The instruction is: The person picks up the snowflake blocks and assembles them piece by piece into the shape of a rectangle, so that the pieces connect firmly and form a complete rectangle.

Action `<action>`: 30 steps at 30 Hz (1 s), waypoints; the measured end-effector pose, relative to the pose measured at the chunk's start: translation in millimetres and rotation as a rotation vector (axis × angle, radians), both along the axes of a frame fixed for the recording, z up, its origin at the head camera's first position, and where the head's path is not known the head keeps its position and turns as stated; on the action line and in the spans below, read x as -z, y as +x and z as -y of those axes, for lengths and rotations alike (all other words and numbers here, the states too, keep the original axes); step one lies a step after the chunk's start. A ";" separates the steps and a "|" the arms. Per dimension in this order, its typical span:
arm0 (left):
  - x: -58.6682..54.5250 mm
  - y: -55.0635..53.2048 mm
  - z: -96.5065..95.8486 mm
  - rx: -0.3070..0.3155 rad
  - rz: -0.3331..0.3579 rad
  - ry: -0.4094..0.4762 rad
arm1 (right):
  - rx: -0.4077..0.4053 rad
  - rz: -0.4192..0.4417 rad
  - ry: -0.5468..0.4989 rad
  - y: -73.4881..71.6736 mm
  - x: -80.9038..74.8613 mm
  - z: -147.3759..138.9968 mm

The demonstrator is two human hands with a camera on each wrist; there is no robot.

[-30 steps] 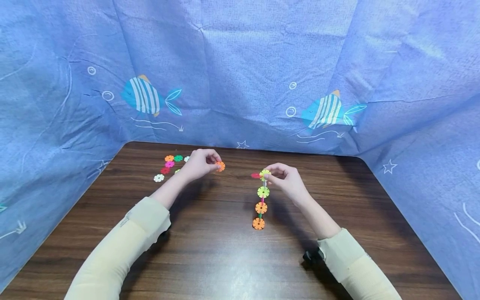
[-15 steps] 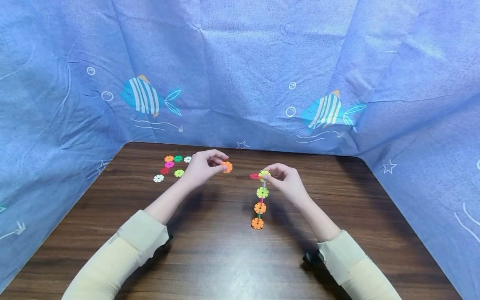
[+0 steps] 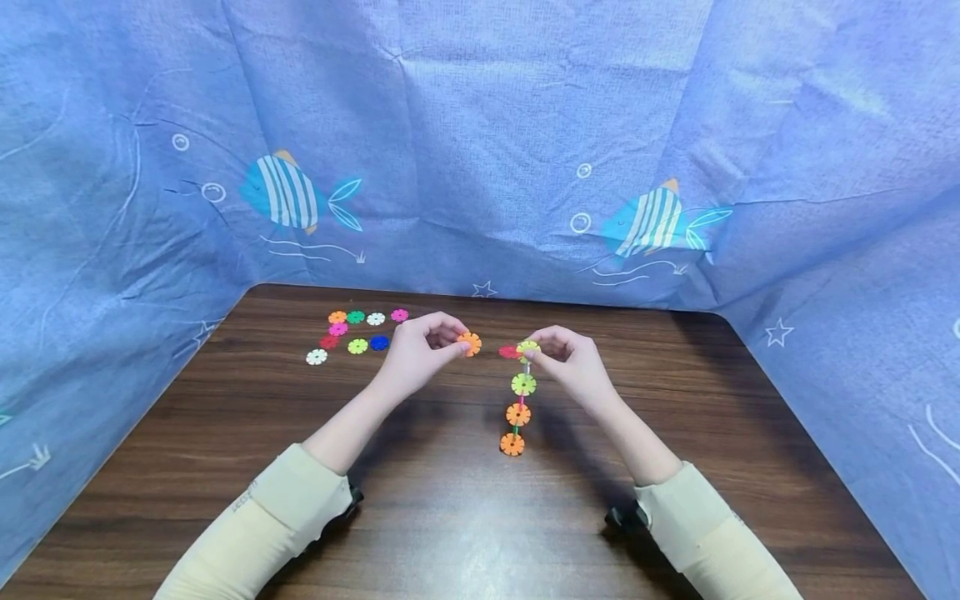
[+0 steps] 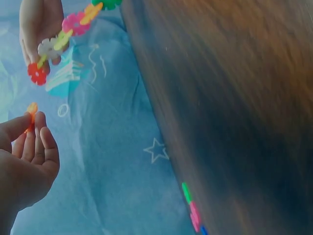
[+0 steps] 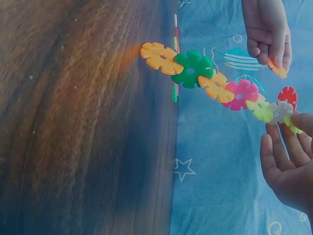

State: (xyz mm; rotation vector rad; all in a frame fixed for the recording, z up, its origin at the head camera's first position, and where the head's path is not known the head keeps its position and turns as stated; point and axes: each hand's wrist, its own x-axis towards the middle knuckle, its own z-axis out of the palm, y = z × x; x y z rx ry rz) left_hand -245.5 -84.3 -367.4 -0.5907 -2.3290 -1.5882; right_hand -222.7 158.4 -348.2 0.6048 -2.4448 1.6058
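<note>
Between thumb and fingers, my left hand pinches an orange snowflake disc, held up left of the chain. My right hand pinches the top yellow-green disc of a chain of interlocked snowflake discs. A red disc sticks out leftward from that top one, and a gap separates it from the loose orange disc. In the right wrist view the chain runs through white, yellow-green, pink, orange and green to an orange end disc.
Several loose snowflake discs lie at the table's back left, among them a blue disc, a white disc and a green disc. A blue fish-print cloth hangs behind the brown wooden table.
My left hand has carried the orange disc rightward and slightly nearer me, closer to the red disc, uncovering blue and pink discs on the table. My right hand and the chain have barely shifted.
</note>
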 end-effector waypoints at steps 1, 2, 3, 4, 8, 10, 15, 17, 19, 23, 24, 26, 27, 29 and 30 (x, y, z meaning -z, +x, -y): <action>0.9 0.9 -1.8 -0.003 -0.003 0.006 | 0.000 0.000 0.000 0.0 0.0 0.2; 1.9 1.8 -3.6 -0.005 -0.003 0.013 | -0.001 0.000 0.001 0.2 -0.2 0.3; 2.7 2.6 -5.3 -0.007 -0.004 0.017 | 0.000 -0.002 0.004 0.4 -0.3 0.5; 3.5 3.3 -7.2 -0.009 -0.003 0.023 | 0.001 -0.003 0.005 0.7 -0.6 0.8; 6.5 4.9 -15.1 -0.013 0.008 0.045 | -0.005 -0.012 0.001 1.1 -0.8 1.0; 8.1 5.0 -19.1 -0.010 0.013 0.058 | -0.013 -0.006 -0.010 1.2 -0.5 0.7; 8.5 8.3 -25.2 0.007 0.021 0.079 | -0.033 0.009 -0.031 1.3 0.0 0.2; 1.9 14.8 -26.4 0.010 0.021 0.076 | -0.041 0.004 -0.029 0.9 0.5 1.0; -5.0 21.0 -27.5 0.011 0.025 0.075 | -0.047 0.004 -0.029 0.8 1.0 2.1; -13.6 29.0 -28.7 -0.002 0.030 0.065 | -0.055 0.037 -0.053 1.4 2.0 3.6; -11.2 27.4 -29.0 -0.009 0.034 0.064 | -0.057 0.049 -0.062 1.6 2.5 3.6; -5.4 23.5 -29.3 -0.024 0.040 0.064 | -0.058 0.066 -0.074 0.4 5.2 2.7; -2.9 22.1 -29.5 -0.029 0.044 0.067 | -0.057 0.072 -0.079 -1.4 7.8 1.7; 4.4 16.8 -30.2 -0.038 0.052 0.073 | -0.049 0.072 -0.077 -5.5 13.3 -0.6; 7.7 14.4 -30.6 -0.042 0.058 0.079 | -0.042 0.071 -0.073 -7.6 16.0 -1.7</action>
